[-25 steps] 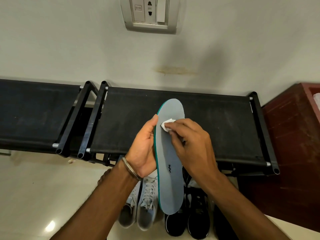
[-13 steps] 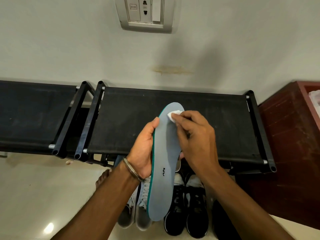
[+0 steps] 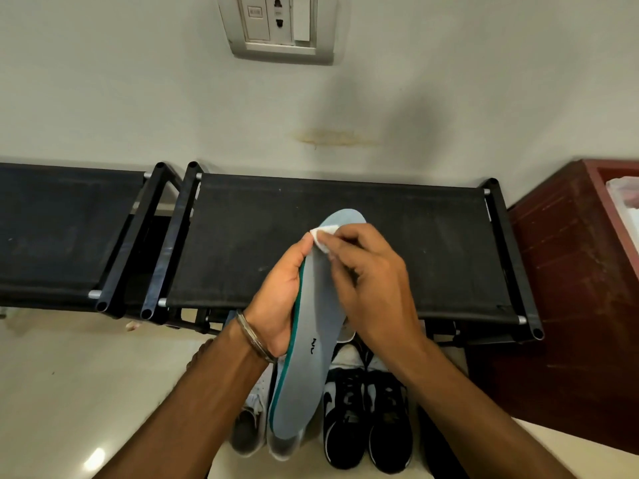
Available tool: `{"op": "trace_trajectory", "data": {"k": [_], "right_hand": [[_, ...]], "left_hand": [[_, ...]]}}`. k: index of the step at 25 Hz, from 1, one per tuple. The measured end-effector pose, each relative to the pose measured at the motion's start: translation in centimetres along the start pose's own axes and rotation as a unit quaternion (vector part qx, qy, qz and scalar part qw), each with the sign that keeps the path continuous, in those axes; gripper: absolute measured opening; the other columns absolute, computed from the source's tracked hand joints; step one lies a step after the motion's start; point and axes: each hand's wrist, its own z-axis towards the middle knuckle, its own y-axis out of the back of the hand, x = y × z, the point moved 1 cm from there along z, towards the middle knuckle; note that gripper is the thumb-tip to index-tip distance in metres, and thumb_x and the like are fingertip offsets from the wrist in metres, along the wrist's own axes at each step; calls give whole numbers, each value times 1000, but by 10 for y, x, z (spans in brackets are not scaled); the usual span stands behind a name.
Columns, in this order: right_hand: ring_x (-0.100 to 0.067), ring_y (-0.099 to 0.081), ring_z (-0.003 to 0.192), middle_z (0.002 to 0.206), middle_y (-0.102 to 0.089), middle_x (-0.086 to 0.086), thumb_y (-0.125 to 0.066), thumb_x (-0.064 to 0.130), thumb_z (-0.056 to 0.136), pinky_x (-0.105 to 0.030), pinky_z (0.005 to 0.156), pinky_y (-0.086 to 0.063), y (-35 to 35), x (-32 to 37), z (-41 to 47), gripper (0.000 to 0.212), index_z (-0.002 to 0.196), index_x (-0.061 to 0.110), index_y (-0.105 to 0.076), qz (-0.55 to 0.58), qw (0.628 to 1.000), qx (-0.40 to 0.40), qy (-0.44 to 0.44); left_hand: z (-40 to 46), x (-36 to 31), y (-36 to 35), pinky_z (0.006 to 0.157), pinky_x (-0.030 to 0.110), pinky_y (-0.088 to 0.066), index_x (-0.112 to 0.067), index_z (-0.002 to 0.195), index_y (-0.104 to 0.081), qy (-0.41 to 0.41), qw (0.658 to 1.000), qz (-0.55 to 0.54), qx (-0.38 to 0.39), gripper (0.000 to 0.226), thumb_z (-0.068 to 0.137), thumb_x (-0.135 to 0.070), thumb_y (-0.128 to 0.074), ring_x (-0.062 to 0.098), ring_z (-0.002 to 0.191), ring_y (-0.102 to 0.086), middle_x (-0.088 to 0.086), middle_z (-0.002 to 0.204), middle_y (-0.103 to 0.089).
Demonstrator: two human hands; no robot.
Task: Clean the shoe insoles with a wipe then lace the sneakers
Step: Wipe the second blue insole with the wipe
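A long grey insole (image 3: 313, 344) with a green edge is held up over the shoe rack, toe end pointing away from me. My left hand (image 3: 278, 299) grips its left edge from underneath, thumb up beside the toe area. My right hand (image 3: 366, 281) pinches a small white wipe (image 3: 323, 238) and presses it on the insole near the toe. On the floor below stand a pair of light grey laced sneakers (image 3: 257, 423), partly hidden by the insole, and a pair of black sneakers (image 3: 368, 420).
A black fabric-topped shoe rack (image 3: 415, 247) stands against the wall, with a second one (image 3: 62, 229) to its left. A dark red wooden cabinet (image 3: 570, 305) is on the right. A wall socket (image 3: 280, 25) sits above. Beige floor spreads at the lower left.
My right hand has slid the wipe up the insole toward the toe and then a little left. The insole's heel end has swung slightly to the left.
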Motion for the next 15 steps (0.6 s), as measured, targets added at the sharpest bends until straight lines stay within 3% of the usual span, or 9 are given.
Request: {"op": "trace_trajectory", "data": {"k": [2,4,6,9,12,15], "right_hand": [[-13,-58,99,111,-61,3,-61,13,95,-26,86,-54,-2,-2,0,25,119,10,-70,3,1000,17,4],[-10,-59,89,107,-56,11,-62,14,96,-31,73,-58,8,-18,9,23,117,13,-70,16,997,-29,-66],[-10,-61,85,105,-58,10,-64,9,94,-30,71,-57,18,-28,15,26,119,13,-71,45,989,-83,-109],[-11,-61,94,109,-62,3,-65,8,93,-28,74,-58,20,-23,13,28,120,11,-70,51,991,-99,-75],[-12,-60,101,114,-64,0,-64,6,93,-30,84,-56,9,-15,5,26,118,9,-71,31,996,-68,-41],[-17,-60,105,115,-66,-4,-59,8,93,-26,92,-51,1,-11,1,26,117,9,-71,7,999,-42,28]], "left_hand": [[1,-4,2,93,42,-48,-15,128,-64,-10,1000,-10,-5,58,94,-55,-40,31,106,-59,17,122,-61],[2,-3,4,92,47,-50,-14,131,-60,-8,1000,-3,-3,58,96,-54,-35,31,101,-65,17,124,-64],[2,-3,3,98,52,-46,-14,133,-57,-5,1000,-13,8,58,98,-52,-31,34,105,-66,20,126,-63],[2,-6,1,94,52,-48,-12,130,-60,-6,1000,-17,14,57,96,-50,-33,33,100,-66,20,124,-64],[1,-2,-3,83,43,-55,-12,127,-62,-3,1000,10,20,58,96,-52,-35,28,91,-65,16,111,-67],[1,1,-6,84,38,-47,-12,125,-65,7,1000,-2,20,57,96,-55,-40,30,99,-57,16,112,-61]]}}
